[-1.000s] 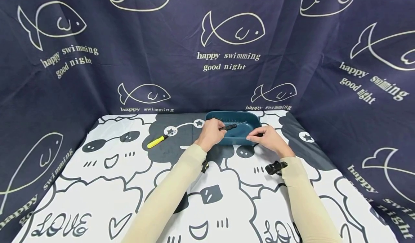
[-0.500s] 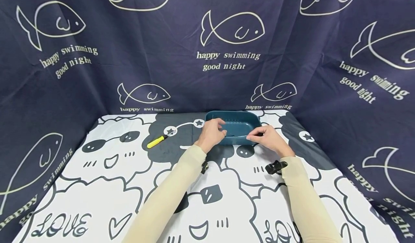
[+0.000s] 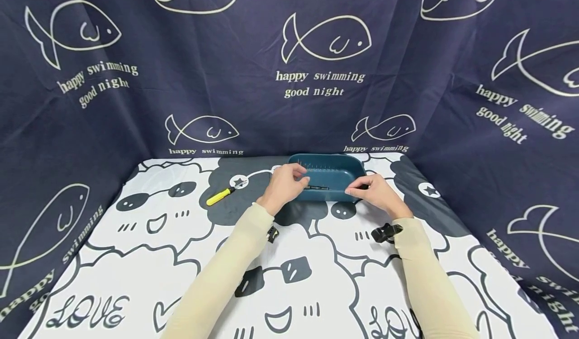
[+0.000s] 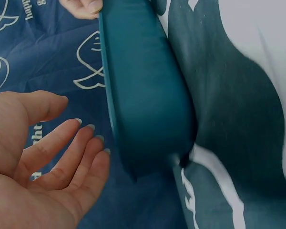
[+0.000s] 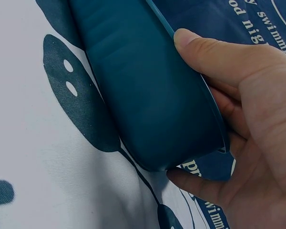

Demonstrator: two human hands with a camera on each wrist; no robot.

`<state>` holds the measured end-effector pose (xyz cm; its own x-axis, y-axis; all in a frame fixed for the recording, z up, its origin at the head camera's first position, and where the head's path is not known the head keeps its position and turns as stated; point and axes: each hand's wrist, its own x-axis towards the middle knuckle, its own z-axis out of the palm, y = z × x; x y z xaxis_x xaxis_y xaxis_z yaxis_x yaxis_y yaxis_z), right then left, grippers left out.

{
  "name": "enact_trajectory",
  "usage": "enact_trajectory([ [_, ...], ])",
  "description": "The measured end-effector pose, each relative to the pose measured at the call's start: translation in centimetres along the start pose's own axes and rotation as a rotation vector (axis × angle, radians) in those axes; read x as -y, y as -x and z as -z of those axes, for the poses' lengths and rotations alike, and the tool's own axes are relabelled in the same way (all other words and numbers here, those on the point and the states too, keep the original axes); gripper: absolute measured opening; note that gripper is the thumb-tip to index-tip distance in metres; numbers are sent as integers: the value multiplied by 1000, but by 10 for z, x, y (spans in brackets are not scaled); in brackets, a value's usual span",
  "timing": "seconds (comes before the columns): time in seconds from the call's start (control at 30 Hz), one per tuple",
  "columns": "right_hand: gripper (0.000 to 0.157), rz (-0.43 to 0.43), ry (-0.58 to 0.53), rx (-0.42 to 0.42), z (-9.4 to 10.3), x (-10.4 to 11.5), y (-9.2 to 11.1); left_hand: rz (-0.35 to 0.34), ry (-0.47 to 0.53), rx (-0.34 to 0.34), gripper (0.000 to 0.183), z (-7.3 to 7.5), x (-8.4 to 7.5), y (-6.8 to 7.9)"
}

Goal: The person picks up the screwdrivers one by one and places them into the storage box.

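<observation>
A dark teal plastic basket (image 3: 323,196) stands at the back of the table. Its rim is pinched by my right hand (image 3: 375,193) at the front right corner; the right wrist view has the thumb over the edge of the basket wall (image 5: 148,90). Inside, along the front wall, lies a black-handled screwdriver (image 3: 318,187), partly hidden. My left hand (image 3: 286,184) hovers by the left end of the basket, fingers loosely bent and holding nothing. A gap shows between the left hand (image 4: 52,157) and the basket wall (image 4: 143,95) in the left wrist view.
A yellow-handled screwdriver (image 3: 219,196) lies on the printed tablecloth (image 3: 149,268), left of the basket. Dark blue fish-print curtains (image 3: 253,92) rise behind the table and on both sides.
My left hand has let go of the black-handled screwdriver, which dropped into the basket, and has drawn back a little to the left. The right hand stays on the rim.
</observation>
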<state>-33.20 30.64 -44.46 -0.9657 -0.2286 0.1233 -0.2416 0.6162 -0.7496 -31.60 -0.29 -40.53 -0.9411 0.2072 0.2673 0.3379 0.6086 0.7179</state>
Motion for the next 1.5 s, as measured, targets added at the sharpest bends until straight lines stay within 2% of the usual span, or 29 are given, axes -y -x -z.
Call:
enact_trajectory([
  [0.33,19,4,8,7,1,-1,0,21,-11,-70,23,39,21,16],
  [0.7,16,6,18,8,3,0,1,29,-73,-137,26,74,55,29],
  [1.17,19,1,3,5,1,0,1,101,-138,-174,27,101,96,47],
  [1.5,18,0,11,5,0,-1,0,152,-183,-157,28,123,120,61],
])
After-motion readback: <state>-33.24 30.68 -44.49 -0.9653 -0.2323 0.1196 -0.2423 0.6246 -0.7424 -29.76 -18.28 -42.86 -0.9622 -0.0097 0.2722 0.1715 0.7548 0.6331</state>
